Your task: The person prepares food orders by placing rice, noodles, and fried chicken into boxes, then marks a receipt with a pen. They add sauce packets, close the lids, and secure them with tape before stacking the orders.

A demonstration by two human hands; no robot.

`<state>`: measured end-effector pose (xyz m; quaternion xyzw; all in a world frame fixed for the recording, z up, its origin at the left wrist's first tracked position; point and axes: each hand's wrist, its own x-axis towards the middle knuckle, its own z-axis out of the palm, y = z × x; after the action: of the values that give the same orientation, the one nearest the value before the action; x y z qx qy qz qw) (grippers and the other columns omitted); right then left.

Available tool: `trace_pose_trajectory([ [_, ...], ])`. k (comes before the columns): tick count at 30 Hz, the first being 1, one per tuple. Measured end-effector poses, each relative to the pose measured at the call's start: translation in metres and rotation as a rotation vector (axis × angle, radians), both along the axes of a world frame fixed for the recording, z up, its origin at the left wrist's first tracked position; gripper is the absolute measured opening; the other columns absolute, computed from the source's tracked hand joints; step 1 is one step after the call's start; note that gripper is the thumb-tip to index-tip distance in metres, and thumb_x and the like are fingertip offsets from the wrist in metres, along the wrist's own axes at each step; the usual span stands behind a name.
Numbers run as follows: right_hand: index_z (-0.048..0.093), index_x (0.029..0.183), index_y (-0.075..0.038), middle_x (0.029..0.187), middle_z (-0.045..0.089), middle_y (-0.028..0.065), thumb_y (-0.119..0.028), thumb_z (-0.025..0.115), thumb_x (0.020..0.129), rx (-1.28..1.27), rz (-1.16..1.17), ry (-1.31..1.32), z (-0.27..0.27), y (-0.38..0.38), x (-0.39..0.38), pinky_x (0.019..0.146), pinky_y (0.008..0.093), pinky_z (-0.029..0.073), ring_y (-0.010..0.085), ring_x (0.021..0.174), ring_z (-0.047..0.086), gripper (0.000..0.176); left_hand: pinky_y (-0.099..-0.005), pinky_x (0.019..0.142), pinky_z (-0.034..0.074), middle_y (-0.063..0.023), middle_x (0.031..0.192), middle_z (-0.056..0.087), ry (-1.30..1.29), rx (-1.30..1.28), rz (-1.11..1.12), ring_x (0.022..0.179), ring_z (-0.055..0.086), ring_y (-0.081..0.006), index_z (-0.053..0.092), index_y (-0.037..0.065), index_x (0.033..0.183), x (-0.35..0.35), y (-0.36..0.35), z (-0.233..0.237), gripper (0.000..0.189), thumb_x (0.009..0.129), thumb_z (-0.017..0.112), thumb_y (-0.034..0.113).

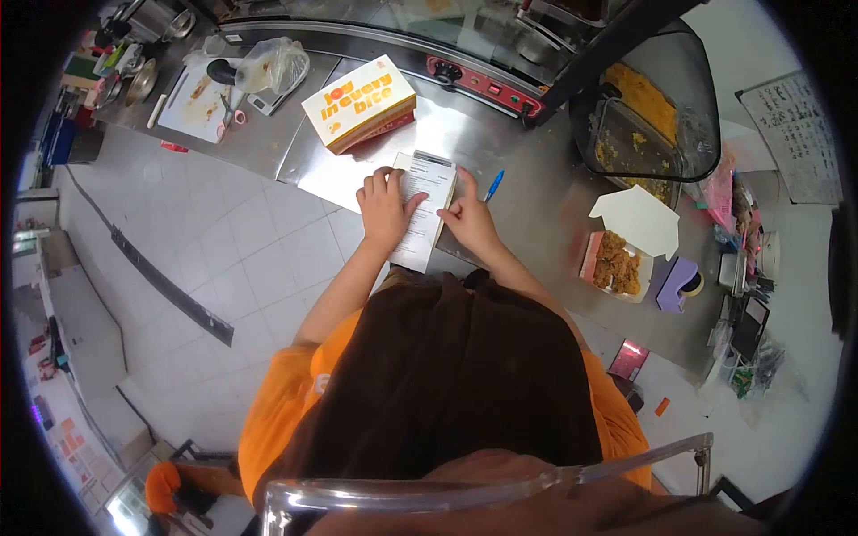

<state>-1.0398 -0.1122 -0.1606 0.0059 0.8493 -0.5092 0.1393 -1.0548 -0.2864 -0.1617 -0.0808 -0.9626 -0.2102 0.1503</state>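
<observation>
A long printed receipt (418, 207) lies over a tan-edged piece beneath it, at the counter's front edge, its lower end reaching toward my apron. My left hand (385, 214) grips its left side, fingers bent at the edge and thumb across the print. On the opposite edge, my right hand (468, 219) holds it between thumb and index finger. Just right of that hand is a blue pen (495, 185). Behind the receipt stands a closed white-and-orange printed food box (359, 101).
Fried chicken (617, 263) sits in an open carton (636, 219) at right, beside a purple tape dispenser (677, 284). A dark bin (585, 134) with crumbs stands behind. A scale (266, 101) with a plastic bag and a stained cutting board (194, 105) are at left.
</observation>
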Motion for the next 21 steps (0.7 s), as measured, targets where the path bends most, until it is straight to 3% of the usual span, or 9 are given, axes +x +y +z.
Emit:
trace_pose_trajectory([
  [1,0.013,0.141,-0.01,0.07,0.06,0.0113,-0.003,0.065,0.077,-0.176,-0.027,0.011,-0.019,0.004,0.001,0.062,0.0316,0.048,0.0224,0.063,0.06,0.082,-0.039,0.077,0.047,-0.0137,0.115,0.049,0.046,-0.053,0.017,0.1,0.051,-0.0306,0.051,0.002,0.109,0.0,-0.001,0.003,0.054,0.074,0.069,0.039],
  [3,0.012,0.142,-0.009,0.069,0.058,0.0079,0.0,0.064,0.078,-0.529,-0.083,0.035,-0.064,0.01,0.003,0.063,0.0268,0.046,0.016,0.062,0.057,0.082,-0.0398,0.079,0.047,-0.0148,0.115,0.048,-0.029,0.09,-0.018,0.1,0.051,-0.032,0.051,0.001,0.109,-0.004,-0.002,-0.006,0.055,0.073,0.071,0.037],
  [6,0.013,0.142,-0.009,0.069,0.058,0.0068,0.001,0.063,0.08,-0.652,-0.083,0.113,-0.078,0.007,0.007,0.065,0.0248,0.045,0.013,0.065,0.057,0.08,-0.0404,0.084,0.045,-0.0169,0.115,0.048,-0.113,0.209,-0.033,0.103,0.05,-0.0345,0.051,0.0,0.108,-0.006,-0.003,-0.008,0.056,0.071,0.073,0.036],
  [9,0.02,0.142,-0.009,0.08,0.057,0.0092,-0.001,0.065,0.079,-0.251,-0.083,0.057,-0.038,0.007,0.011,0.075,0.0299,0.045,0.0191,0.078,0.057,0.078,-0.0403,0.085,0.045,-0.0175,0.114,0.049,-0.142,0.252,-0.024,0.103,0.051,-0.0354,0.051,-0.001,0.107,-0.007,-0.004,-0.007,0.057,0.07,0.075,0.035],
  [12,0.026,0.14,-0.009,0.093,0.055,0.0122,-0.003,0.066,0.077,0.233,-0.065,0.431,-0.045,0.008,0.014,0.086,0.0362,0.04,0.026,0.093,0.052,0.075,-0.0396,0.083,0.045,-0.0169,0.113,0.049,-0.133,0.276,-0.032,0.1,0.053,-0.0346,0.05,0.0,0.107,-0.008,-0.006,-0.007,0.058,0.068,0.076,0.035],
  [15,0.043,0.129,-0.01,0.102,0.051,0.0122,-0.004,0.066,0.076,0.356,-0.191,0.555,-0.032,-0.004,0.014,0.092,0.039,0.035,0.0312,0.104,0.044,0.058,-0.0389,0.081,0.046,-0.016,0.111,0.05,-0.168,0.295,-0.044,0.098,0.054,-0.0338,0.05,0.0,0.106,-0.012,-0.012,-0.008,0.061,0.066,0.077,0.036],
  [18,0.058,0.108,-0.007,0.093,0.058,0.0127,-0.009,0.062,0.08,0.19,-0.186,0.731,-0.028,-0.007,-0.008,0.083,0.038,0.042,0.0303,0.092,0.054,0.029,-0.0388,0.081,0.046,-0.0163,0.111,0.049,-0.178,0.311,-0.075,0.098,0.053,-0.0339,0.048,0.0,0.107,-0.016,-0.017,-0.005,0.059,0.067,0.076,0.032],
  [21,0.062,0.089,-0.005,0.08,0.063,0.0137,-0.015,0.057,0.084,0.014,0.101,0.122,0.019,-0.034,-0.038,0.07,0.0399,0.047,0.0307,0.075,0.06,0.013,-0.0389,0.081,0.046,-0.0165,0.111,0.049,-0.166,0.299,-0.096,0.099,0.052,-0.0343,0.046,-0.001,0.11,-0.016,-0.021,-0.01,0.059,0.067,0.076,0.027],
])
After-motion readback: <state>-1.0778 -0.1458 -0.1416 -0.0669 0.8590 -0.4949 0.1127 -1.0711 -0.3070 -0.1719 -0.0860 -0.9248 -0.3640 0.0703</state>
